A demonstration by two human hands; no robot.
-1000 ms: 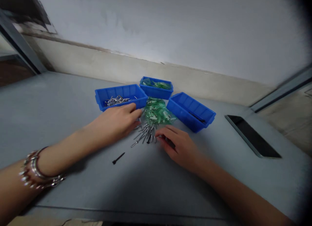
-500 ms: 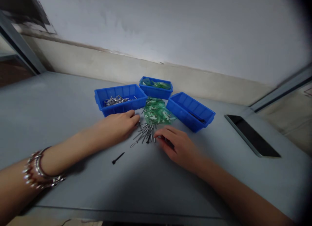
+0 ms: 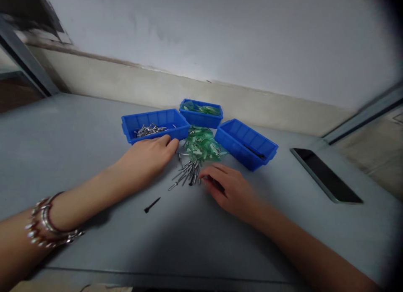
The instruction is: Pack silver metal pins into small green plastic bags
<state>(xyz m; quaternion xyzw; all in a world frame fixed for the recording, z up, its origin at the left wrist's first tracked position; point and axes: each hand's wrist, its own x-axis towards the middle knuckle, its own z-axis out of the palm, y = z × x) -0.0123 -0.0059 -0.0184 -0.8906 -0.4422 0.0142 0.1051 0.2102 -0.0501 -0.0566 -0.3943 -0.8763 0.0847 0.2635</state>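
Observation:
My left hand is closed beside the front wall of the left blue bin, which holds silver rivets; what its fingers hold, if anything, is hidden. My right hand is closed at the right edge of a pile of silver rivets, its fingertips pinched, and I cannot make out what is between them. Green plastic packets lie just behind the pile. A dark screw lies alone on the grey table, nearer the front.
The back blue bin holds more green packets. Dark screws lie in the right blue bin. A phone rests on the table at the far right. The wall stands behind the bins.
My left hand has moved up and a little left, away from the rivet pile toward the left bin. My right hand has hardly moved.

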